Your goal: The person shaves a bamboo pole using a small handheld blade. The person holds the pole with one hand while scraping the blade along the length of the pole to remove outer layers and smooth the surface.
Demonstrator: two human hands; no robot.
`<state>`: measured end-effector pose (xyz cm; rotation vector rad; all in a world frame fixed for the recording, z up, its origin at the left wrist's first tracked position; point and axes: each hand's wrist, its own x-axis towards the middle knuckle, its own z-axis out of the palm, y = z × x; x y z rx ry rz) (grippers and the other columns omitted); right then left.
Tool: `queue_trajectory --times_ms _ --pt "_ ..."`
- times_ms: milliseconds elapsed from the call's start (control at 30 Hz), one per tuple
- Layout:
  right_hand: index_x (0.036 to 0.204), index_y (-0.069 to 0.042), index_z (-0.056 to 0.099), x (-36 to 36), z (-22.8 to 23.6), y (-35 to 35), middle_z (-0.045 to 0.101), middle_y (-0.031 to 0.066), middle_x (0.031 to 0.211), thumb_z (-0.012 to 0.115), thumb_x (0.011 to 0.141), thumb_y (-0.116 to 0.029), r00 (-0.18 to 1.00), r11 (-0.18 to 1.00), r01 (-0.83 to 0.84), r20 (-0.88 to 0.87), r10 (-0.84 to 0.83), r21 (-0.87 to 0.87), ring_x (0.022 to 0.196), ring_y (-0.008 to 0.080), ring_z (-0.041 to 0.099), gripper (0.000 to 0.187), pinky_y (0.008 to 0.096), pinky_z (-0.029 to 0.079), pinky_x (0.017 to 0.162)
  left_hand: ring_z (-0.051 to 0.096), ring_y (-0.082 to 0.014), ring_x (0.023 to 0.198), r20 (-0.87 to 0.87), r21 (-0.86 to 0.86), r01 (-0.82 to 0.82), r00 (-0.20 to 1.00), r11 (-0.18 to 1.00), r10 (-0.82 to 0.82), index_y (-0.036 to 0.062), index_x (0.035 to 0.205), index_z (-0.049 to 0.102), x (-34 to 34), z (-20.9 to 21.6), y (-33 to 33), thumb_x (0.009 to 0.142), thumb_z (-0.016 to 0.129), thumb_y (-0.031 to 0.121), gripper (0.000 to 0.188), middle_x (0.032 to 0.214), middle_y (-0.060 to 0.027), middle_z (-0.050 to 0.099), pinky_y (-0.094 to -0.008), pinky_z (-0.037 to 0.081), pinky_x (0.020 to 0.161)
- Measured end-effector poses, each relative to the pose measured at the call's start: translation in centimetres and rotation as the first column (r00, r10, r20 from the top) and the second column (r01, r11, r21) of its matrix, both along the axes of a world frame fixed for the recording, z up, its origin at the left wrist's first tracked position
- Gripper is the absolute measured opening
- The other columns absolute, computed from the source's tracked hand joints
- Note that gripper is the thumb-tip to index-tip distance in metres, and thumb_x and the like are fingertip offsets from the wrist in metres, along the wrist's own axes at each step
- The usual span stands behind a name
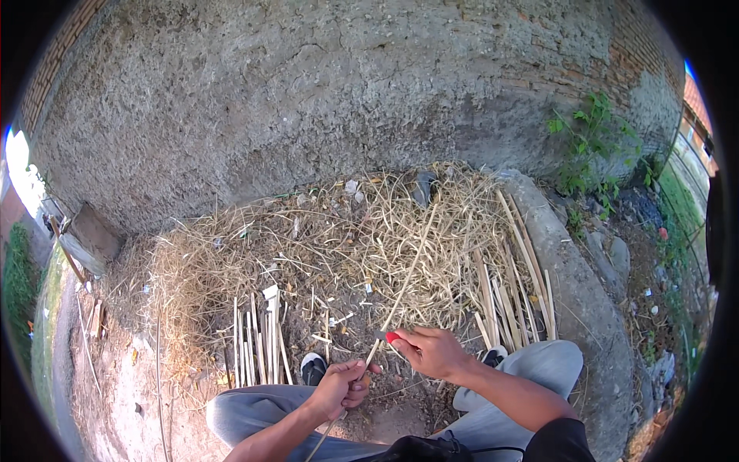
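A long, thin pale strip (pixel 392 312), which looks like split bamboo, slants from the shavings down between my knees. My left hand (pixel 343 387) is closed around its lower part, above my left thigh. My right hand (pixel 433 353) is just beyond and to the right, its fingers closed on a small red object (pixel 392 337). A short dark tip sticks out from the red object beside the strip; I cannot tell whether it is a blade. A small brown piece (pixel 375 368) shows at my left fingertips.
Cut strips stand in a group (pixel 260 339) by my left foot and another (pixel 508 308) by my right foot. Curly shavings (pixel 454 254) cover the ground before me. Behind rises a rough wall (pixel 331 100); a concrete ledge (pixel 573 308) runs along the right, near a green plant (pixel 593 142).
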<state>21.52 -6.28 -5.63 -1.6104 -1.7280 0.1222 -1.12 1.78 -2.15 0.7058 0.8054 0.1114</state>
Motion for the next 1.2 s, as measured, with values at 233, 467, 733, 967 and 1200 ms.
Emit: queue_trajectory --times_ms 233,467,733,967,1200 --pt "0.110 -0.005 0.072 -0.6 0.8 -0.1 0.062 0.0062 0.067 0.060 0.098 -0.034 1.000 0.999 0.028 0.014 -0.028 0.031 0.046 0.0225 0.058 0.034 0.0346 0.047 0.040 0.027 -0.0035 0.050 -0.012 0.166 -0.029 0.999 0.986 0.032 -0.0003 0.108 0.056 0.2 0.1 -0.9 0.108 0.041 0.022 0.027 0.066 0.0047 0.036 -0.0223 0.018 0.043" --pt "0.107 -0.007 0.072 -0.9 2.0 -0.2 0.062 0.0037 0.066 0.063 0.097 -0.028 0.982 0.998 0.066 0.177 -0.064 -0.002 0.043 0.0168 0.054 0.025 0.0315 0.045 0.037 0.027 -0.0046 0.049 0.007 0.110 -0.050 0.999 0.993 0.050 -0.0014 0.110 0.056 0.2 0.4 -1.1 0.109 0.039 0.022 0.029 0.065 0.0029 0.035 -0.0232 0.019 0.042" --pt "0.115 0.000 0.070 5.6 1.6 1.4 0.063 0.0083 0.065 0.054 0.102 -0.033 0.963 0.961 0.270 -0.003 -0.271 -0.065 0.046 0.0174 0.056 0.039 0.0337 0.045 0.041 0.027 -0.0061 0.047 -0.052 0.034 0.025 0.998 0.999 -0.024 -0.0043 0.110 0.056 -0.5 0.1 -2.6 0.109 0.039 0.023 0.033 0.062 0.0018 0.034 -0.0251 0.020 0.042" --pt "0.110 -0.002 0.072 1.4 2.9 0.0 0.064 0.0082 0.064 0.059 0.099 -0.029 0.992 0.987 0.126 -0.008 -0.126 0.095 0.047 0.0192 0.058 0.032 0.0334 0.046 0.040 0.028 -0.0057 0.049 0.012 0.074 -0.002 1.000 0.997 0.001 -0.0051 0.110 0.057 0.0 0.1 -1.9 0.108 0.042 0.023 0.032 0.065 0.0023 0.036 -0.0242 0.020 0.043" --pt "0.108 -0.002 0.072 0.0 1.8 -0.6 0.062 0.0081 0.064 0.062 0.097 -0.033 0.999 0.997 0.050 -0.011 -0.049 0.061 0.045 0.0231 0.057 0.034 0.0343 0.045 0.038 0.027 -0.0045 0.049 0.012 0.034 -0.058 0.998 0.998 0.057 -0.0053 0.110 0.057 0.0 0.6 -1.5 0.108 0.042 0.020 0.029 0.066 0.0023 0.036 -0.0224 0.019 0.041"
